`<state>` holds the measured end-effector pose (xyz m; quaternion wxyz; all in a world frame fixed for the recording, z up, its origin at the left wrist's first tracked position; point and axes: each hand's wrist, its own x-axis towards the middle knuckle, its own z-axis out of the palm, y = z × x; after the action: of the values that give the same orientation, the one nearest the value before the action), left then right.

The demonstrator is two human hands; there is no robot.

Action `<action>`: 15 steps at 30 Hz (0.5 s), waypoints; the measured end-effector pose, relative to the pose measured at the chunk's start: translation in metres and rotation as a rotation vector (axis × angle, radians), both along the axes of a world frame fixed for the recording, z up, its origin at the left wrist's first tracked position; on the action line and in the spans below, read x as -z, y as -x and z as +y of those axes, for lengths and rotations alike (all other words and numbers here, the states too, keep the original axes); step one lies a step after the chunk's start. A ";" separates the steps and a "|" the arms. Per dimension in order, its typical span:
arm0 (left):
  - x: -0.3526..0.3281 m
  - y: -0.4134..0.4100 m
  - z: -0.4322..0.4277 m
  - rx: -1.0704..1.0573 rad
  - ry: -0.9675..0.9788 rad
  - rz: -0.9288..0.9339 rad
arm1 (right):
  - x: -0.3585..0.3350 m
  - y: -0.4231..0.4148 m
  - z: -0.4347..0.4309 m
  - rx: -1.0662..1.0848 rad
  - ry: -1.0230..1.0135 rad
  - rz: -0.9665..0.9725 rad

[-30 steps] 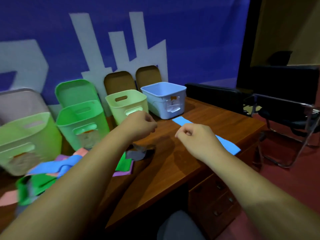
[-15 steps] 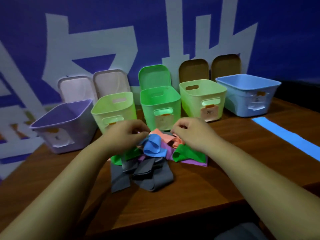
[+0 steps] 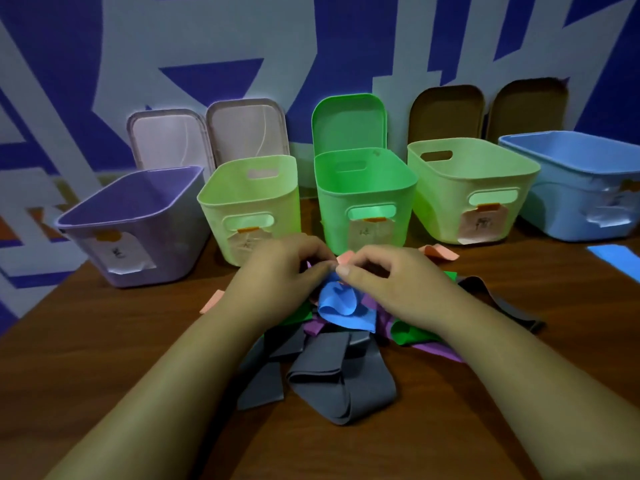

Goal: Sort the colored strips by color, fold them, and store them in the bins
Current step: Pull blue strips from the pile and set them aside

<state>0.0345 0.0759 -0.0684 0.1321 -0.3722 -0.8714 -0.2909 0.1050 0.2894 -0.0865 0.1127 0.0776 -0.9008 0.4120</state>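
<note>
Between pinching fingers (image 3: 346, 270) sits the blue strip (image 3: 341, 308).

The table (image 3: 104, 341) is brown wood with visible grain and a smooth, faintly shiny finish. The bins in the far row, from the purple bin (image 3: 173, 244) on the left to the blue bin (image 3: 561, 202) on the right, are smooth plastic with a soft sheen, as are the lids (image 3: 169, 140) behind them. The labels (image 3: 121, 254) on their near walls are paper. The grey strips (image 3: 339, 375) and the blue strip (image 3: 341, 306) look matt, soft and flexible.
</note>
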 end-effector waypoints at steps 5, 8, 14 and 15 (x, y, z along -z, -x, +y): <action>0.002 -0.001 -0.001 -0.013 -0.052 -0.032 | 0.002 0.000 0.003 0.009 0.005 -0.009; 0.002 -0.004 -0.002 -0.044 -0.034 0.057 | 0.002 0.000 0.004 0.016 0.032 -0.016; 0.003 -0.013 0.004 -0.113 0.018 0.191 | 0.002 -0.003 0.000 0.027 0.088 -0.013; 0.003 -0.014 0.005 -0.124 0.032 0.213 | 0.001 -0.003 0.000 0.033 0.103 -0.023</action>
<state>0.0486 0.0809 -0.0713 0.2356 -0.3486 -0.8783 -0.2272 0.1084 0.2896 -0.0875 0.1127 0.0521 -0.8807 0.4571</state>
